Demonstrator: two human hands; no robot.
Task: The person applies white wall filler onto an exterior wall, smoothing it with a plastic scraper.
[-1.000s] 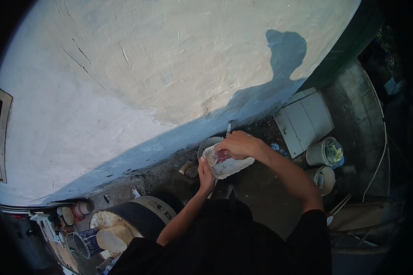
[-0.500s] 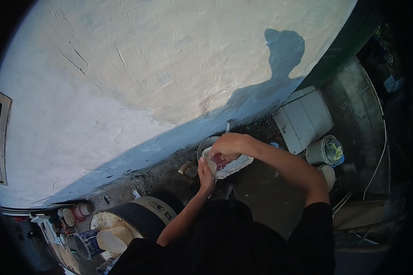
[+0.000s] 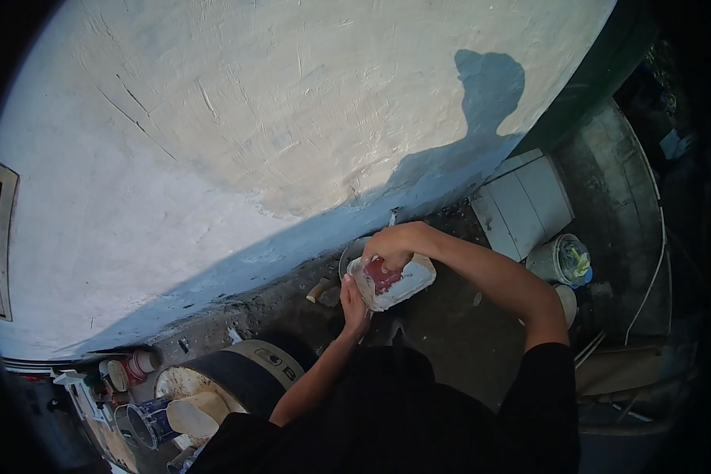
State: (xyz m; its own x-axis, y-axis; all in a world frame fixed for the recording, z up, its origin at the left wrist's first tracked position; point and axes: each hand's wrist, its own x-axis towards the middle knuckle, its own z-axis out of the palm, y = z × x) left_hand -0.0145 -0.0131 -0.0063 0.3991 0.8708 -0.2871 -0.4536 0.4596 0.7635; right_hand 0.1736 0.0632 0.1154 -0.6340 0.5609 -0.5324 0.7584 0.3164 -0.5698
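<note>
My left hand grips the near left side of a white, paste-smeared tub. Over the tub my right hand is closed on a flat red putty scraper, whose blade lies inside against the white paste. The tub is tilted so that its inside faces me. Part of the scraper is hidden under my right fingers. Just behind the tub, the rim of a round bucket shows.
Ahead rises a rough painted wall with a shadow across it. A dark drum stands at lower left, with several containers around it. To the right are a leaning white panel and a bucket. A short brown piece lies near the wall base.
My right hand has shifted slightly, and more of the red scraper and the white paste shows inside the tub. My left hand stays on the tub's side.
</note>
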